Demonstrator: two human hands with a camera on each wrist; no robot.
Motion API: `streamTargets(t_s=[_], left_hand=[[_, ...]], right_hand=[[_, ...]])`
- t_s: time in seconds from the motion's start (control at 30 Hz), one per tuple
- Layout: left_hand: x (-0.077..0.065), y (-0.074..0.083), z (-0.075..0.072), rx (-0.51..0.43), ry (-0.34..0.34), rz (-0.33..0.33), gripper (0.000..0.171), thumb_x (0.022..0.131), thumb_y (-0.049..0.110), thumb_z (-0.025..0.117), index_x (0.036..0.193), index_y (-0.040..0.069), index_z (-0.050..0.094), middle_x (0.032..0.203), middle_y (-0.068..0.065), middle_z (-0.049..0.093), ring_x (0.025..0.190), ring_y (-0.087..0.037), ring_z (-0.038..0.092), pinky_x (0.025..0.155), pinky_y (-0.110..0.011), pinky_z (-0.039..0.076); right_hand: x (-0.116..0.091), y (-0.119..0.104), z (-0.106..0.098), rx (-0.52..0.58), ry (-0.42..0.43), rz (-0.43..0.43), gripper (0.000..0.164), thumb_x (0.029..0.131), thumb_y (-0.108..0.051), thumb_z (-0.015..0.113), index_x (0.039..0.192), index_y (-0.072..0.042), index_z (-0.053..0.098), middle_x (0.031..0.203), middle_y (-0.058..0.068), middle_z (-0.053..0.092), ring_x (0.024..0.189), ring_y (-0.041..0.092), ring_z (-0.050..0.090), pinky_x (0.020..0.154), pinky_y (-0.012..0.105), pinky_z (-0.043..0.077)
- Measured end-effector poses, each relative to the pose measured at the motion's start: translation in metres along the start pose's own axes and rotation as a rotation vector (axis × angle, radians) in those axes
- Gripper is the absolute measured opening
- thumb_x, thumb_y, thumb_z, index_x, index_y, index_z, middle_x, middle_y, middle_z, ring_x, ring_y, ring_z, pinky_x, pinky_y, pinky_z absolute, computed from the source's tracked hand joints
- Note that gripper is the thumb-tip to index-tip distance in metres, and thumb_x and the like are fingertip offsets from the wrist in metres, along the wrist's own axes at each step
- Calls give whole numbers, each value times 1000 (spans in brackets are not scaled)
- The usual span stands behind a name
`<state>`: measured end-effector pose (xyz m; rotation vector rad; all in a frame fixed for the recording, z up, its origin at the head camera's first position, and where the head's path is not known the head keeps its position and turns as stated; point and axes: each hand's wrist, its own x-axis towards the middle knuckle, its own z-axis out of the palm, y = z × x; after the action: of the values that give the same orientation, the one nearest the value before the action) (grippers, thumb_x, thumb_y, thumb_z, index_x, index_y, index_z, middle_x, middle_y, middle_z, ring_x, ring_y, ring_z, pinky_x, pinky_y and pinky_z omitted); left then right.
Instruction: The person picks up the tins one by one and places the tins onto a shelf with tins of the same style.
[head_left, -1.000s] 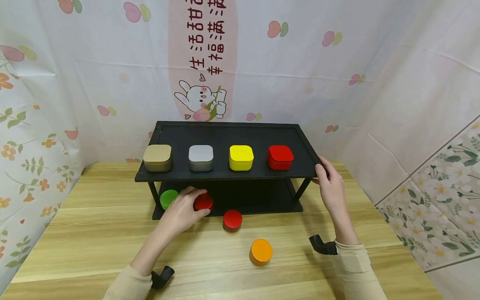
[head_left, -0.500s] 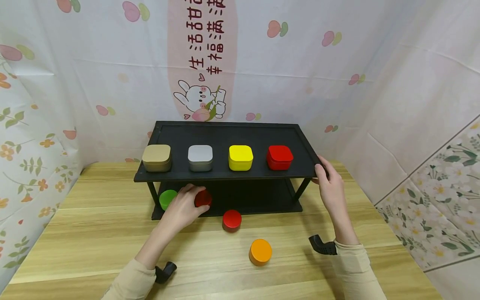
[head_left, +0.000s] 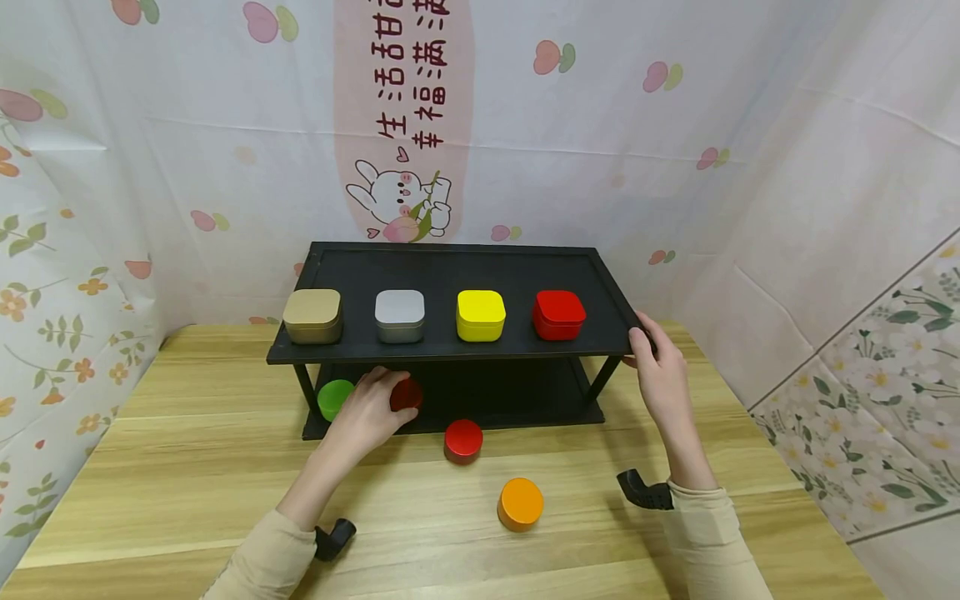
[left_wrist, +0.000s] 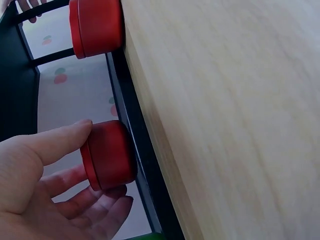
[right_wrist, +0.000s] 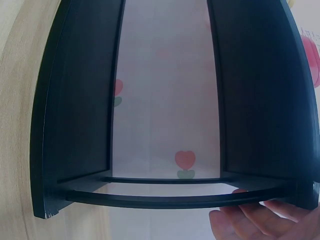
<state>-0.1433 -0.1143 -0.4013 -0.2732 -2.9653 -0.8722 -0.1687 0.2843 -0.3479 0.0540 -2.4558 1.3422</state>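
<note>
Red tin (head_left: 407,394) held near shelf (head_left: 510,402) edge, room rightward.

1. My head view is bright, even and sharp, with a pale sheen on the table (head_left: 420,517).
2. Under the shelf (head_left: 450,275), the tin (head_left: 407,393) in my left hand (head_left: 367,412) is shaded.
3. My right arm (head_left: 684,450) casts a soft shadow.
4. My wrist views are bluish and softer; the right bows the shelf's edges.

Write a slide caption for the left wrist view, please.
The left hand grips a round red tin at the black rack's lower shelf.
</note>
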Motion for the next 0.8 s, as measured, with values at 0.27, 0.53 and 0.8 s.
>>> streamTargets(t_s=[0.27, 0.53, 0.8], left_hand=[[2, -1, 1, -4, -19, -15, 55, 90, 22, 78, 138, 0, 61, 136, -23, 59, 125, -43, 58, 105, -56, 51], [2, -1, 2, -3, -26, -20, 55, 90, 21, 77, 138, 0, 60, 134, -24, 59, 121, -42, 59, 102, -55, 53], [1, -2, 2, 8, -38, -26, 56, 91, 22, 76, 140, 0, 59, 136, -25, 59, 124, -43, 58, 104, -55, 52]], right_hand=[[0, 1, 0, -13, 0, 4, 56, 110, -46, 39, 157, -16, 43, 153, 17, 53, 96, -19, 57, 81, 3, 50], [0, -1, 0, -3, -6, 7, 56, 110, -46, 39, 157, -16, 43, 153, 17, 53, 98, -18, 57, 82, 3, 50], [0, 0, 0, -10, 1, -3, 56, 110, -46, 39, 157, -16, 44, 153, 16, 54, 99, -18, 56, 82, 3, 50]])
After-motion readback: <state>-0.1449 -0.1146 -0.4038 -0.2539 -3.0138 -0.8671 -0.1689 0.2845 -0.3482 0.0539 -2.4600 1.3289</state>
